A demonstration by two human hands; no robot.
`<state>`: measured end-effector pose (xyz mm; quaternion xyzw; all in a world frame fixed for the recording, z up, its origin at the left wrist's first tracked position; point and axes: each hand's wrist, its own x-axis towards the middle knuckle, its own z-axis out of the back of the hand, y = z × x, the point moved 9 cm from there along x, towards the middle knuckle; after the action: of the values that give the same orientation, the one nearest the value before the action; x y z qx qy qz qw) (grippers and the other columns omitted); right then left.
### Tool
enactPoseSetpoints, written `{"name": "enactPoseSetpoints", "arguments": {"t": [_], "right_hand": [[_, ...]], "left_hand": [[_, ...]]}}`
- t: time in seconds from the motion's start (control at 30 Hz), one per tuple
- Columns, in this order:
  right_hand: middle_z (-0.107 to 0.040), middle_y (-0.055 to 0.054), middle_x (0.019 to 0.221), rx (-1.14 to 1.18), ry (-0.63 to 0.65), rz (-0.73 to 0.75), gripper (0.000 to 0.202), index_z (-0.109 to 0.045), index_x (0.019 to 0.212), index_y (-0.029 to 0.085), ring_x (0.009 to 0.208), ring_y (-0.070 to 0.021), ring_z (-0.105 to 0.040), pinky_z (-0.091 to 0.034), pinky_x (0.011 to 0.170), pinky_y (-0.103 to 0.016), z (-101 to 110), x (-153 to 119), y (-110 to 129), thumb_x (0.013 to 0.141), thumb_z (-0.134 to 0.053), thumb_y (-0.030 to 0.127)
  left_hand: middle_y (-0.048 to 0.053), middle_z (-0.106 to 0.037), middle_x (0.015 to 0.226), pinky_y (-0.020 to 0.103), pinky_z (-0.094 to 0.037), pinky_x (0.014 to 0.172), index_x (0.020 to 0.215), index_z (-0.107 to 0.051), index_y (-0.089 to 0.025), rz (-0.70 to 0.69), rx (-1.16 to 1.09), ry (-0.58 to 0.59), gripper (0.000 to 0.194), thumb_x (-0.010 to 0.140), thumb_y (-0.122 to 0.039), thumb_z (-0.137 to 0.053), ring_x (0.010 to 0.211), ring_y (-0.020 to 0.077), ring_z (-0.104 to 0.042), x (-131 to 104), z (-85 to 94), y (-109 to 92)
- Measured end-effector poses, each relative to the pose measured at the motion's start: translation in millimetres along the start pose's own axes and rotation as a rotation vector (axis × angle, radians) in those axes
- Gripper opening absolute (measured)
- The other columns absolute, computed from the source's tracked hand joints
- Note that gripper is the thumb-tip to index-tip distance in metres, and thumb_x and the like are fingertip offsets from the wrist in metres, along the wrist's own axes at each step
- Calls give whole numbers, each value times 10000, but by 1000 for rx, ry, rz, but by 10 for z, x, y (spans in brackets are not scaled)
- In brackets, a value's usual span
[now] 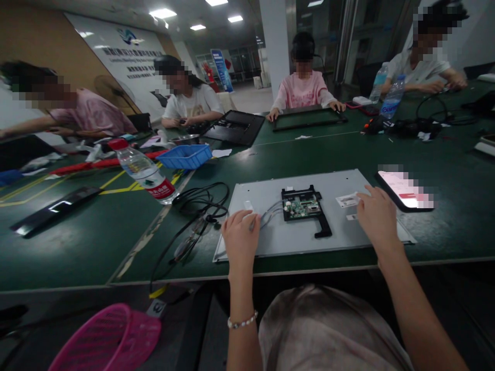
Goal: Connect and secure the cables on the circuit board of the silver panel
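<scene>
A flat grey panel [270,206] lies on the green table in front of me. On its middle sits a black bracket [323,226] holding a green circuit board [302,207], with grey wires [271,212] running left from it. My left hand [240,234] is over the panel's left edge, near the wires' end, its fingers bent together; what they hold, if anything, is too small to make out. My right hand [378,219] rests over the panel's right part, fingers apart, beside a white label [347,200].
A phone [404,191] lies to the right of the panel. To the left are black cables [201,201], a red-capped bottle [145,172], a blue tray [185,156] and a black strip [56,211]. A pink basket [112,337] is below the table edge. Several people sit across the table.
</scene>
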<state>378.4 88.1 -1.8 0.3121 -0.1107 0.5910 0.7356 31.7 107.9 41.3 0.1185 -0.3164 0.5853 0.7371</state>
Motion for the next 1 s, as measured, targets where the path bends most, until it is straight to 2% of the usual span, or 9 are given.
{"name": "enactPoseSetpoints", "arguments": {"t": [0.17,0.33,0.47,0.63,0.73,0.83,0.9,1.0], "right_hand": [[-524,-184,1341,69,47,22,396,-636,1177,126,1281,-339,-411,-371,994,-560,-81,11,42,884,-378,190],[-571,-150,1305,157,128,164,362,-655,1148,159,1283,-305,-438,-371,1041,-513,-247,8,227,891,-417,252],[-553,-118,1354,145,215,192,409,-587,1263,210,1322,-325,-403,-319,1051,-594,-347,-49,362,915,-418,344],[-501,-104,1413,100,299,167,455,-495,1360,230,1349,-346,-366,-272,1051,-647,-255,-39,522,944,-370,367],[-543,-102,1369,111,388,257,420,-565,1292,229,1322,-346,-402,-309,1044,-612,-184,97,738,936,-400,380],[-612,-115,1274,164,467,389,351,-660,1155,194,1216,-302,-518,-381,1027,-488,-172,360,1013,921,-450,351],[-657,-122,1192,226,505,432,337,-670,1130,158,1119,-268,-587,-423,989,-413,-235,564,1170,919,-460,316],[-659,-135,1184,263,542,457,314,-667,1138,136,1112,-261,-592,-423,978,-376,-458,781,1359,899,-506,261]], "left_hand": [[54,-705,1011,416,-421,896,848,-698,-213,39,-4,-53,216,909,-294,-507,989,244,-615,-1,52,44],[78,-685,1032,410,-419,913,973,-674,-185,65,-56,-53,211,899,-266,-493,995,250,-603,7,35,79],[94,-665,1064,416,-419,939,1034,-654,-172,56,-91,-58,230,894,-257,-493,1030,259,-585,18,18,82],[109,-639,1109,427,-423,968,1106,-627,-173,52,-125,-56,265,891,-249,-491,1064,263,-571,37,-6,94],[115,-629,1121,419,-438,967,1134,-614,-166,26,-164,-24,282,895,-243,-487,1068,255,-571,48,-42,77],[121,-624,1128,425,-444,967,1148,-607,-158,6,-171,6,291,896,-233,-484,1072,255,-571,55,-66,53],[122,-625,1122,434,-445,968,1138,-613,-159,-2,-157,26,284,897,-226,-480,1069,258,-574,59,-78,39],[120,-626,1114,434,-451,959,1135,-614,-165,-19,-144,54,280,900,-225,-474,1062,259,-579,66,-92,18]]}}
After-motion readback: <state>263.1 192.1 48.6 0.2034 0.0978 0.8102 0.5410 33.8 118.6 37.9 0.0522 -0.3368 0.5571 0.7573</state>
